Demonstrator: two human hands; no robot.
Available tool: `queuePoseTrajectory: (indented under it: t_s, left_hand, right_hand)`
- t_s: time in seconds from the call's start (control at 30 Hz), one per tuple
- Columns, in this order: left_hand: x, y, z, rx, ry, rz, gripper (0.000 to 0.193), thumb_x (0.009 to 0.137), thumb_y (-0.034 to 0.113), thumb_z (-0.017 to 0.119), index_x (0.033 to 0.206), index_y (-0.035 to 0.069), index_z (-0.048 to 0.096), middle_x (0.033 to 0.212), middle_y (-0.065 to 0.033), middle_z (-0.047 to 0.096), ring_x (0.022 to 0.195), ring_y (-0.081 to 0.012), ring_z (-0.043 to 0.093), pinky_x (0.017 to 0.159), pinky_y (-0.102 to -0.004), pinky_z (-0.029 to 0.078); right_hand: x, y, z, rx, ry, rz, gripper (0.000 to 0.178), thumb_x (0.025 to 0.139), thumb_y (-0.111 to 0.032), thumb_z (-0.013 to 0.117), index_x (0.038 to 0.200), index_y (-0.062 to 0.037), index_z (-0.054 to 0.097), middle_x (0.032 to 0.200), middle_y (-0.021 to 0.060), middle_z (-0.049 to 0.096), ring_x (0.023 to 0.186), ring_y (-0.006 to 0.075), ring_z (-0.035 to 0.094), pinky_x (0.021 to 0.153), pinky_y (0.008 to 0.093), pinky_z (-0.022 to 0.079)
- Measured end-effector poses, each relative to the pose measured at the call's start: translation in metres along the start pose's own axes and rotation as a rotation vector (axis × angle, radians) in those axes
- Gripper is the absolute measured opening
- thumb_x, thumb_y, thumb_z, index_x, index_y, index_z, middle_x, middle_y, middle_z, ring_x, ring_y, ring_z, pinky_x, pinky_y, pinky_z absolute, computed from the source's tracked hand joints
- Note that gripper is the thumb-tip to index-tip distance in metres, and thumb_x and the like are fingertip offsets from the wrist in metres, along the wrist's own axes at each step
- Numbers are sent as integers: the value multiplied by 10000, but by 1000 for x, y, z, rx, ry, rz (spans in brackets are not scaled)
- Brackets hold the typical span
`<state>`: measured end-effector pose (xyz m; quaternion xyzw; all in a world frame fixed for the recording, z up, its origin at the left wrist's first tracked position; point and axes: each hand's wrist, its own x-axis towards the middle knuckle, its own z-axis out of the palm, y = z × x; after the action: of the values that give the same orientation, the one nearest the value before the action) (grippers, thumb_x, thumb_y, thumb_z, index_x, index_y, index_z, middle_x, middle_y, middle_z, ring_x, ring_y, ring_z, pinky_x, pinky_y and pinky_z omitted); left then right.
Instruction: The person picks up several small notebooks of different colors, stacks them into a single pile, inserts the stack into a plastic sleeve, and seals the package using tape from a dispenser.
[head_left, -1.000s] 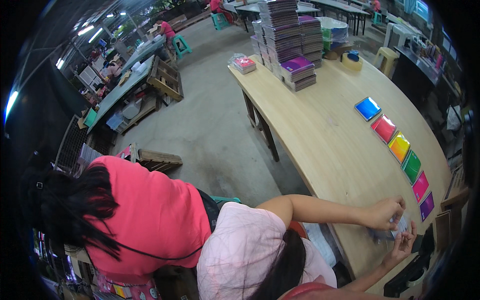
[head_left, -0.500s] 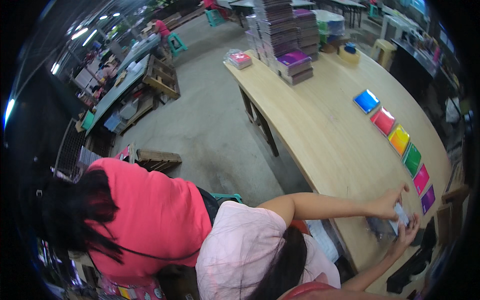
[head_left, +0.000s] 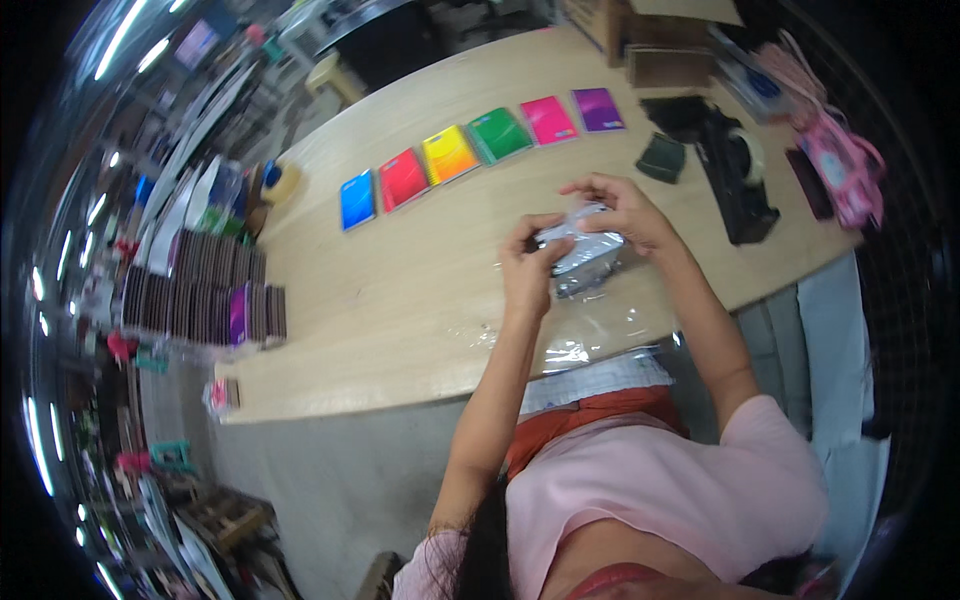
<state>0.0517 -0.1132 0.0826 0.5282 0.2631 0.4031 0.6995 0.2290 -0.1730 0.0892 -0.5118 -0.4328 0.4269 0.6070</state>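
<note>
My left hand [head_left: 528, 268] and my right hand [head_left: 622, 206] both grip a small clear plastic packet [head_left: 588, 250] with something dark inside it. I hold it just above the pale wooden table [head_left: 400, 300]. The left hand pinches the packet's left end and the right hand's fingers curl over its top. Beyond my hands lies a row of thin coloured notebooks: blue [head_left: 357, 198], red [head_left: 404, 178], yellow [head_left: 450, 154], green [head_left: 500, 134], pink [head_left: 548, 119] and purple [head_left: 598, 109].
A black tape dispenser [head_left: 738, 182] and a dark green pad [head_left: 660, 158] lie to the right, with a pink pouch [head_left: 836, 170] beyond. Stacks of dark notebooks [head_left: 200, 300] stand at the left end. Loose clear plastic [head_left: 590, 345] lies by the near edge. Cardboard boxes [head_left: 665, 55] stand at the back.
The view has swung from a sideways look past a person in a red shirt down onto the table. My hands stay together on the clear packet.
</note>
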Motion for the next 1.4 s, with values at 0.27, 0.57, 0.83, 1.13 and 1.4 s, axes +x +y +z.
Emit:
queuePoseTrajectory:
  t_s: [0.27, 0.57, 0.83, 1.13, 1.4]
  left_hand:
    - [-7, 4, 9, 60, 9, -10, 244, 754, -90, 665, 993, -45, 676, 970, -130, 674, 859, -157, 644, 779, -271, 510]
    - [-8, -6, 8, 106, -1, 156, 168, 760, -117, 639, 896, -53, 714, 1077, -203, 645, 1092, -239, 607, 863, -307, 522]
    - [-12, 27, -18, 459, -341, 335, 326, 790, 1, 730, 1112, 47, 723, 1272, -161, 550, 1185, -296, 563, 941, -355, 483]
    - [-27, 18, -2, 836, -271, 784, 369, 748, 17, 782, 1112, 33, 729, 1151, -163, 670, 1121, -312, 629, 948, -396, 520]
    - [-34, 7, 7, 794, -191, 750, 305, 760, -14, 760, 1062, 18, 736, 1064, -148, 702, 1079, -303, 644, 1013, -442, 480]
  right_hand:
    - [-30, -33, 4, -456, -23, -528, 102, 729, 2, 746, 816, -51, 751, 939, 55, 683, 956, 191, 618, 874, 310, 465]
    - [-43, -34, -3, -728, -129, -612, 109, 736, -77, 773, 837, -70, 733, 923, 27, 704, 1016, 226, 649, 985, 447, 433]
    - [-52, -20, -8, -807, -142, -611, 187, 755, -152, 782, 939, -145, 753, 1028, -5, 695, 1164, 193, 613, 1125, 603, 258]
    - [-56, -20, -12, -825, -93, -630, 148, 763, -120, 775, 903, -164, 761, 1008, -26, 706, 1187, 181, 612, 1125, 607, 252]
    - [-98, -35, -54, -746, 336, -612, 174, 815, -92, 746, 988, -108, 735, 1062, 46, 693, 1148, 197, 612, 1064, 443, 383]
